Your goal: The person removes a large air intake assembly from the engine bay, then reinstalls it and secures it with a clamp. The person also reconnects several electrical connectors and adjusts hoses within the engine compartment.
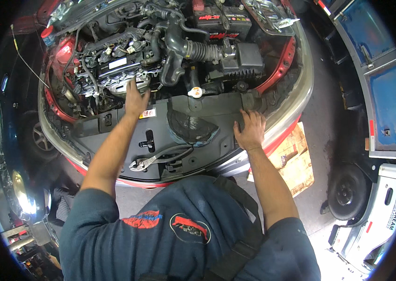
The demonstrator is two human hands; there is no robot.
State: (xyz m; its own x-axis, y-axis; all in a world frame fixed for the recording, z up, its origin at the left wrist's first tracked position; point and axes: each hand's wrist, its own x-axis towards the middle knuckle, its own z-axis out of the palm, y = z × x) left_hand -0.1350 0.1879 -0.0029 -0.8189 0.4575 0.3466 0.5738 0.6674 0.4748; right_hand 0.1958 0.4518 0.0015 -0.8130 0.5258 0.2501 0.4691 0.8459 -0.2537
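Observation:
My left hand (135,102) reaches over the front of the engine (118,63). Its fingers point at the silver heat shield (122,87), thumb held apart; whether the fingertips touch it I cannot tell. Nothing shows in that hand. On the right, my right hand (252,127) rests with fingers spread on the edge of the black front cover (127,140), near the headlight. Between the hands a dark, crumpled cloth-like piece (193,127) lies on the cover. Closer to me lie slip-joint pliers (147,162) with dark grips. The radiator cap (197,92) sits beyond the cloth.
A battery (221,23) and a black air filter box (248,56) fill the far right of the engine bay. A metal tray of tools (265,21) lies at the far right corner. Cardboard (291,159) is on the floor, and a blue cabinet (387,93) stands right.

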